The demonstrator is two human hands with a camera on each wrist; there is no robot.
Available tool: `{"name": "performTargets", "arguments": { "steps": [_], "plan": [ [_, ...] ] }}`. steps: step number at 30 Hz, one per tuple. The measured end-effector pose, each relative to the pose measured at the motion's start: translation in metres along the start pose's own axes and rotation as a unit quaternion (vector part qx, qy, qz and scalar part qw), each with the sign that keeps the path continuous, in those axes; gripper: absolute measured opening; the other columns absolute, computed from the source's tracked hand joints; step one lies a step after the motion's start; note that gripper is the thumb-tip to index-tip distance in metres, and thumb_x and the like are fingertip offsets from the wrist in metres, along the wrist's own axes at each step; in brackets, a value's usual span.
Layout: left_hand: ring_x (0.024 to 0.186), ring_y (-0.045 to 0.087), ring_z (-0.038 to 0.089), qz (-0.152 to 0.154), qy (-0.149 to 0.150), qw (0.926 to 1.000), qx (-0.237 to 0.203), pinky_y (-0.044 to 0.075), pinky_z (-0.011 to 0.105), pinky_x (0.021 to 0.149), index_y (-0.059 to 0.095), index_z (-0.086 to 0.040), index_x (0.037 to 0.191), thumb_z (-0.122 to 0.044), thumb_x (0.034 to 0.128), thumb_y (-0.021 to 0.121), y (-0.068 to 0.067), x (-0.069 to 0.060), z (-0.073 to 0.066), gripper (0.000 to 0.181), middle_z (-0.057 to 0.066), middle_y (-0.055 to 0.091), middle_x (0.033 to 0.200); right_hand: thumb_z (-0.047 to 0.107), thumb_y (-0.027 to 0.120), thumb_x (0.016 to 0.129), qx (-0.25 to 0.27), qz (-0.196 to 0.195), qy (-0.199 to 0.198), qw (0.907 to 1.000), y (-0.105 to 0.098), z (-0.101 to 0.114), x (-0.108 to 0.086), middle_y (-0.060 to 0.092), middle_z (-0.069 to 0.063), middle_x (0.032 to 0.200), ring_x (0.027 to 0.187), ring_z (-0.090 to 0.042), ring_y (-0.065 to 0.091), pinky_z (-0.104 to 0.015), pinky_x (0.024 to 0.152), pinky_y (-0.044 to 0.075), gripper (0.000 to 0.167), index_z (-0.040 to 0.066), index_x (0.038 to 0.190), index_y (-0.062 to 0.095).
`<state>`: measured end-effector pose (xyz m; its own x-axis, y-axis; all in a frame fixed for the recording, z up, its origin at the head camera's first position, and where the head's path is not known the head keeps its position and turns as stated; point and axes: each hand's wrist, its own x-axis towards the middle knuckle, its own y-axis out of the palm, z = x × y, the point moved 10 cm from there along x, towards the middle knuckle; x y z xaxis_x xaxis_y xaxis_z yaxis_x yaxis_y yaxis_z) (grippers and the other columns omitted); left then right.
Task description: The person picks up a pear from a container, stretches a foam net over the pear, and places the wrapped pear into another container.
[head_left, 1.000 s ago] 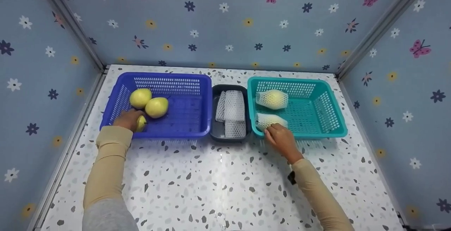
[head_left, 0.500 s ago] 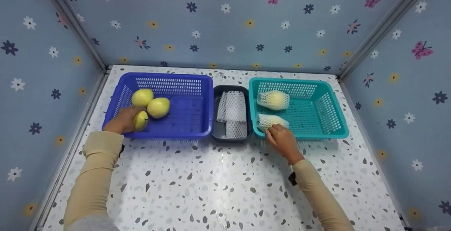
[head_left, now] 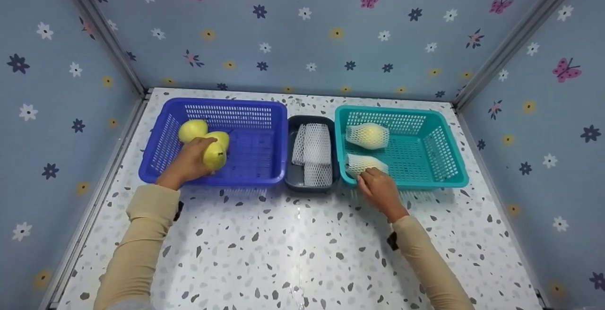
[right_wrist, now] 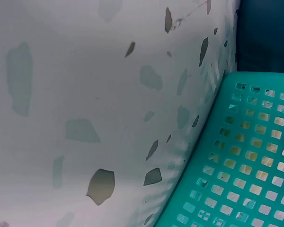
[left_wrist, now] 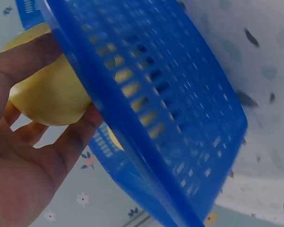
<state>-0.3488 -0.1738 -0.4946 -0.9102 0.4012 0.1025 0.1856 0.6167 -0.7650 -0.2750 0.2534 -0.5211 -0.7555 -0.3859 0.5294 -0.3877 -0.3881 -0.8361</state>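
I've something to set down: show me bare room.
Free: tabletop before the baskets, between the sleeves; teal basket, right of the netted fruit; blue basket, right half.
Crowded: blue basket's left, where the left hand holds a pear near two more; dark tray, mostly covered by nets.

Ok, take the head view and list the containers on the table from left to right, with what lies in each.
Blue basket with yellow fruit, dark grey tray with white mesh sleeves, teal basket with mesh-wrapped fruit.

Left of frame, blue basket (head_left: 250, 181): smooth, glossy plastic. Right, teal basket (head_left: 425, 184): plastic, slight sheen. Centre, grey tray (head_left: 295, 176): smooth plastic; nets (head_left: 316, 143): matt, foam-like mesh. Fruit (head_left: 215, 157): smooth skin. Table (head_left: 283, 248): glossy.
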Motion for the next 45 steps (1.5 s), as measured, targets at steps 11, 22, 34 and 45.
{"name": "performTargets", "arguments": {
  "steps": [11,22,34,45],
  "plan": [
    [0.117,0.043,0.042,-0.008,-0.014,0.9926,-0.120,0.031,0.057,0.100,0.045,0.009,0.134,0.003,0.0619,0.085,0.022,0.006,-0.023,0.083,0.030,0.047,0.128,0.015,0.057,0.092,0.002,-0.011,-0.005,0.9999,-0.001,0.000,0.000,0.048,-0.003,0.066,0.057,-0.021,0.046,-0.036,0.050,0.039,0.025,0.009,0.068,0.054],
    [0.113,0.048,0.036,-0.009,-0.028,0.9853,-0.169,0.036,0.052,0.099,0.046,0.004,0.137,-0.005,0.0621,0.088,0.043,0.013,-0.058,0.086,0.024,0.051,0.124,0.011,0.064,0.088,0.005,-0.003,0.011,0.9999,0.001,-0.002,0.000,0.049,-0.003,0.067,0.057,-0.019,0.045,-0.036,0.050,0.039,0.021,0.010,0.069,0.054],
    [0.102,0.053,0.031,-0.005,0.011,0.9805,-0.196,0.042,0.049,0.091,0.052,-0.001,0.134,-0.011,0.0586,0.090,0.065,0.015,-0.112,0.085,0.019,0.056,0.115,0.012,0.061,0.090,0.000,-0.011,-0.007,0.9999,-0.001,0.002,0.000,0.049,-0.005,0.067,0.057,-0.021,0.047,-0.038,0.050,0.040,0.023,0.010,0.068,0.053],
    [0.101,0.053,0.030,0.020,0.013,0.9731,-0.229,0.045,0.043,0.088,0.054,-0.004,0.132,-0.016,0.0577,0.091,0.103,0.020,-0.146,0.084,0.014,0.055,0.110,0.014,0.059,0.092,-0.011,-0.006,-0.006,0.9999,0.000,0.002,-0.001,0.051,-0.006,0.068,0.058,-0.023,0.049,-0.039,0.051,0.041,0.022,0.008,0.071,0.055]
  ]
}}
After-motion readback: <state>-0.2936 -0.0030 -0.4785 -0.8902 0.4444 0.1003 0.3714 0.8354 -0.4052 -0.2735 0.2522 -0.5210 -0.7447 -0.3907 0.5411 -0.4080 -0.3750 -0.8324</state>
